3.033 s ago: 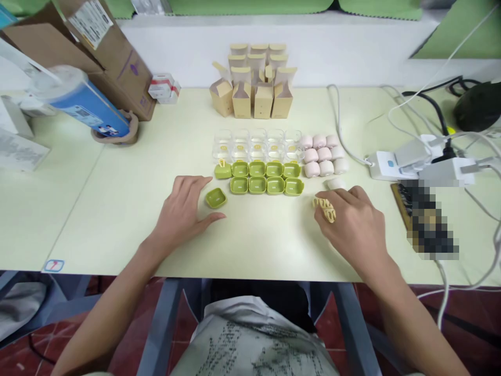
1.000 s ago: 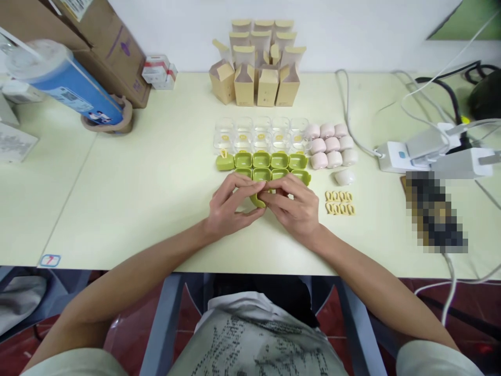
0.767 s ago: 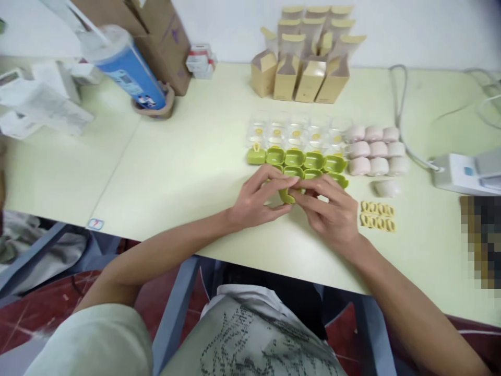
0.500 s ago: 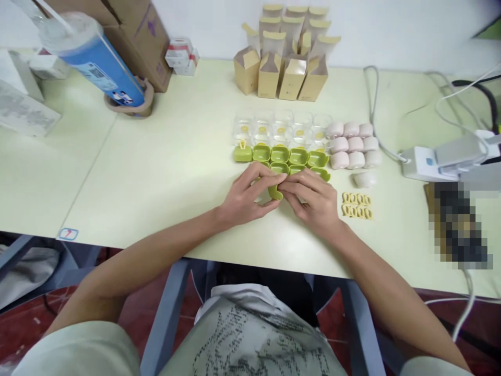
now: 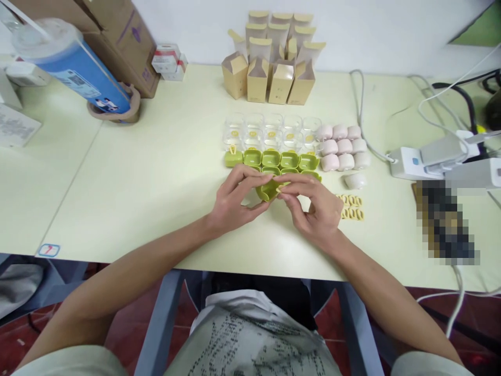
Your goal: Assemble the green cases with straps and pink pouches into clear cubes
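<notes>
My left hand (image 5: 230, 201) and my right hand (image 5: 313, 206) meet over the table's middle, both pinched on one small green cup (image 5: 268, 190) held just above the surface. Right behind them lie two rows of the same green cups (image 5: 279, 159), the leftmost with a yellow piece standing in it. Behind those stand clear plastic cups (image 5: 270, 130) with yellow dots inside. A cluster of small yellow clips (image 5: 351, 207) lies just right of my right hand.
Pink rounded caps (image 5: 342, 147) sit right of the cups, one white cap (image 5: 354, 180) apart. Open tan cartons (image 5: 270, 68) stand at the back. A blue cylinder (image 5: 74, 70) and brown box lie at back left. Cables and white power devices (image 5: 438, 156) crowd the right.
Three seconds ago my hands lay apart, the right on the yellow clips. Both now grip one green cup, lifted slightly and tilted in the last half second. The clips rest on the table.
</notes>
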A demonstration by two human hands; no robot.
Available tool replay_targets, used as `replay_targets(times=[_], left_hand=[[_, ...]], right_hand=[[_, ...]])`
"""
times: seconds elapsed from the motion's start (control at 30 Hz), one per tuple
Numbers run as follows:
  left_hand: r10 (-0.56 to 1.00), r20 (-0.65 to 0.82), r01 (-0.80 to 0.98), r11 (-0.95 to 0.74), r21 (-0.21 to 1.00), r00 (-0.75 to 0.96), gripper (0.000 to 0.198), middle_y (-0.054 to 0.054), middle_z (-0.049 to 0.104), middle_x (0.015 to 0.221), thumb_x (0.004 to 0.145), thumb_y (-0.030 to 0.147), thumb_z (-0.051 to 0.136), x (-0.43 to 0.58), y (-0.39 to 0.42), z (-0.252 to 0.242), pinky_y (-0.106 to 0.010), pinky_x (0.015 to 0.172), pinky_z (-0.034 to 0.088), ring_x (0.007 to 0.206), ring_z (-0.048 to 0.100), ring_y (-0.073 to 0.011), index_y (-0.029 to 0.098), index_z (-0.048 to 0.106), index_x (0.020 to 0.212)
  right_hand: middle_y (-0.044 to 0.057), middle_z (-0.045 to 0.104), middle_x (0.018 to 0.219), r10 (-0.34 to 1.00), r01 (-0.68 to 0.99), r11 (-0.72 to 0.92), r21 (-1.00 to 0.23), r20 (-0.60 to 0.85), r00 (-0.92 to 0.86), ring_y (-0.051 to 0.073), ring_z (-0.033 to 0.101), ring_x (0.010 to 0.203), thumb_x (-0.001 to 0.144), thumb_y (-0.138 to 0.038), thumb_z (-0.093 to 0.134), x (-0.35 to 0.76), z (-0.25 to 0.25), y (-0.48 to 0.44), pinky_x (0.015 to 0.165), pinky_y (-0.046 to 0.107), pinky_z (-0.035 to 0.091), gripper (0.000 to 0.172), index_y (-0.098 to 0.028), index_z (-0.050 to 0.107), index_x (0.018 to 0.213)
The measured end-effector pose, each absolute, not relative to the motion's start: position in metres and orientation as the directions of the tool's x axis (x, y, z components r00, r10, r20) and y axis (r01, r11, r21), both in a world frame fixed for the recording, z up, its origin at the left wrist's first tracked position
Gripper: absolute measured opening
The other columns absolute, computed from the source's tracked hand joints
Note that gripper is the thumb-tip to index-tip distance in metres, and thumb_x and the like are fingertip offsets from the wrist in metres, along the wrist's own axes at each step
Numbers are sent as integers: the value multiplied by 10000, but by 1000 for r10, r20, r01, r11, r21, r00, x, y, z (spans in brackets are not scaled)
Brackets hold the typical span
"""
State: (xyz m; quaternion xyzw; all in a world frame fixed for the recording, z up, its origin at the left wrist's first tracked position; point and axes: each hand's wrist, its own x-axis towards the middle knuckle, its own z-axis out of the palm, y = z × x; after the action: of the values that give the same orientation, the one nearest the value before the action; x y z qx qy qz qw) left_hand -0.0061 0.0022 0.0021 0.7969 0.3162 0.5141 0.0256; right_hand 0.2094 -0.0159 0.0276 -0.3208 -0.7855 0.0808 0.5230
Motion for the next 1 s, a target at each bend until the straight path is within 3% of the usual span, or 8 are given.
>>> replay_targets(times=[0.17, 0.43, 0.67, 0.9, 1.0], left_hand=[[527, 803, 506, -792, 343, 279, 411, -53, 769, 1142, 990, 292, 837, -5, 2, 6, -417, 892, 711, 1060, 771, -220, 299, 669, 1365], [464, 850, 473, -825, 311, 250, 413, -60, 759, 1126, 943, 189, 857, -2, 5, 7, -369, 879, 705, 1032, 771, -206, 243, 714, 1327], [370, 885, 423, -876, 231, 284, 480, -85, 745, 1120, 922, 132, 834, 1, 5, 2, -376, 858, 714, 1011, 768, -222, 209, 715, 1380], [319, 900, 439, -883, 168, 297, 542, -61, 743, 1077, 933, 154, 854, 2, 3, 0, -348, 818, 723, 983, 785, -218, 240, 703, 1447], [291, 908, 434, -890, 140, 303, 501, -62, 728, 1043, 983, 206, 821, 2, 3, -1, -336, 787, 719, 944, 773, -206, 226, 699, 1468]], right_hand=[[69, 855, 1067, 553, 403, 806, -433, 794, -252, 208, 844, 968, 1045, -120, 724, 213, 31, -16, 798, 360, 694, 182, -259, 739, 1162], [155, 821, 1136, 477, 406, 846, -345, 830, -290, 195, 807, 970, 1006, -35, 762, 212, 25, -13, 799, 333, 698, 209, -160, 781, 1173], [93, 831, 1014, 438, 441, 859, -260, 819, -371, 169, 691, 767, 1030, -55, 734, 209, 24, -12, 640, 323, 582, 176, -200, 783, 1117], [76, 794, 903, 434, 557, 812, -174, 817, -380, 168, 598, 708, 1015, -41, 732, 205, 22, -15, 593, 328, 490, 149, -181, 784, 1019], [71, 789, 906, 460, 549, 810, -206, 804, -377, 169, 611, 725, 1040, -74, 712, 205, 18, -15, 623, 326, 511, 145, -194, 790, 1021]])
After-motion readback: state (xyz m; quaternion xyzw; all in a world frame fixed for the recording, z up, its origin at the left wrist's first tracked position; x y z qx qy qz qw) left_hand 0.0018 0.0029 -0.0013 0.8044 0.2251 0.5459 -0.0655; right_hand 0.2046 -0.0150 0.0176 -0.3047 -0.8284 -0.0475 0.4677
